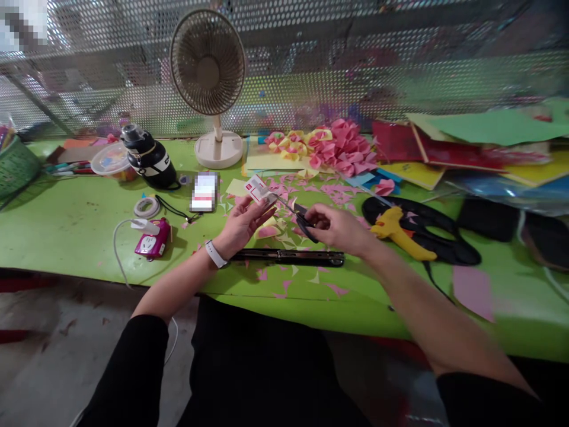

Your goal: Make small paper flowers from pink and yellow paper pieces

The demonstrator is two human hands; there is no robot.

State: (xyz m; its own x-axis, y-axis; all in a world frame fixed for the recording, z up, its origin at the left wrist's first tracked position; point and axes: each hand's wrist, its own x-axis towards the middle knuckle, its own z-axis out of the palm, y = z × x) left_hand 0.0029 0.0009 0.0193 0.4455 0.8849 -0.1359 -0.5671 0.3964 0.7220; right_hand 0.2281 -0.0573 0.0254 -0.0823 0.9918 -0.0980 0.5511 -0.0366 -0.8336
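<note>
A big green tabletop (66, 231) fills the middle. Behind it stands a shiny metal wall (355, 59) full of little holes. On the far right of the tabletop lies a messy stack of big paper sheets (489, 127) in green, red, yellow and blue. A round fan (208, 62) stands at the back, to the left of the middle. Next to it, on the right, sits a pile of pink and yellow paper flowers (338, 145). A black bottle (149, 157) leans to the left of the fan. A yellow glue gun (400, 234) lies just to the right of the hands. A long black bar (288, 257) lies flat near the front edge, under the hands.

The left hand (242, 225) is up above the tabletop, palm up, with a white watch (215, 254) on the wrist. The right hand (340, 228) is closed around the black handles of the scissors (296, 216). A small pink gadget (153, 240) and a roll of tape (146, 207) rest off to the left. The left fingers pinch a small white and red card (256, 188), held in the air above the middle of the tabletop. The scissor tips point left and reach the card's bottom edge. Tiny pink and yellow paper scraps (311, 193) lie all around.
</note>
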